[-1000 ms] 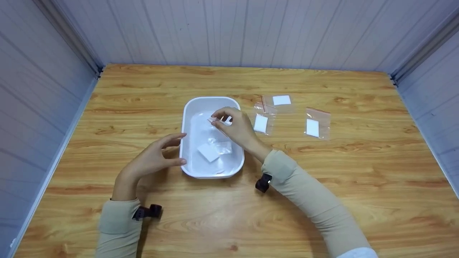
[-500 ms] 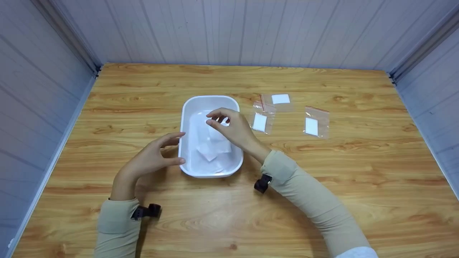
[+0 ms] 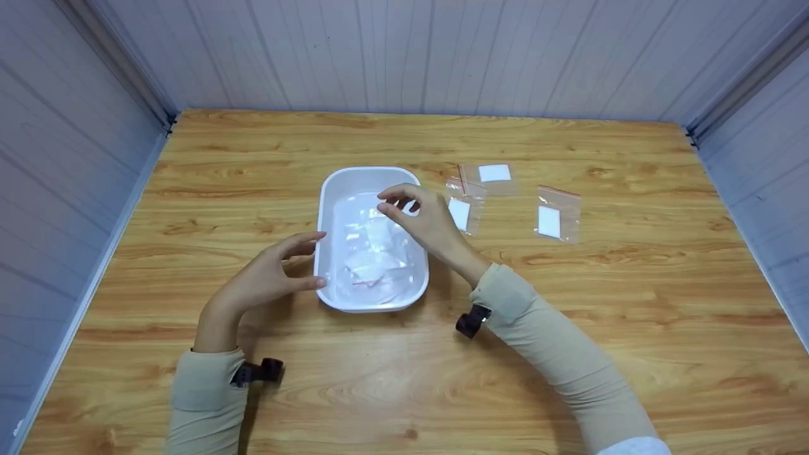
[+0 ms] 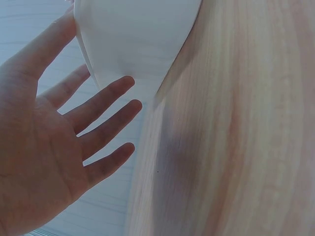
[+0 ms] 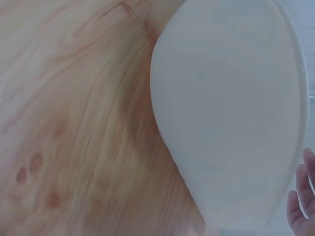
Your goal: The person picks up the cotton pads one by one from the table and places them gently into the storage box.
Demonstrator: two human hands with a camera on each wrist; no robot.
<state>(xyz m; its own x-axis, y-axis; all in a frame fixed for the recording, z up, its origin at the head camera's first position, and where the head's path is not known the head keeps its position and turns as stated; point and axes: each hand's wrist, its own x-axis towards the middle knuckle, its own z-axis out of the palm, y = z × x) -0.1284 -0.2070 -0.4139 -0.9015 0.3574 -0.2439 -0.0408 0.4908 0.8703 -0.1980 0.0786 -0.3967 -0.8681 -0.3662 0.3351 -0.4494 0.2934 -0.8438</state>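
A white plastic basin stands on the table. Inside it lie clear zip bags with white pieces, overlapping so that they are hard to separate by eye. My left hand is at the basin's left side, its thumb and index fingertips at the rim. In the left wrist view the other fingers of my left hand are spread beside the basin wall. My right hand hovers over the basin's right rim, fingers loosely bent, nothing visible between them. The right wrist view shows mostly the basin's outer wall.
Right of the basin, three zip bags lie on the wooden table: an upper bag, a bag partly behind my right hand and a bag farther right. Panelled walls surround the table.
A zip bag that my right hand pinched has dropped into the basin, onto the bags there. My right hand has since shifted slightly right. The left hand stays at the rim.
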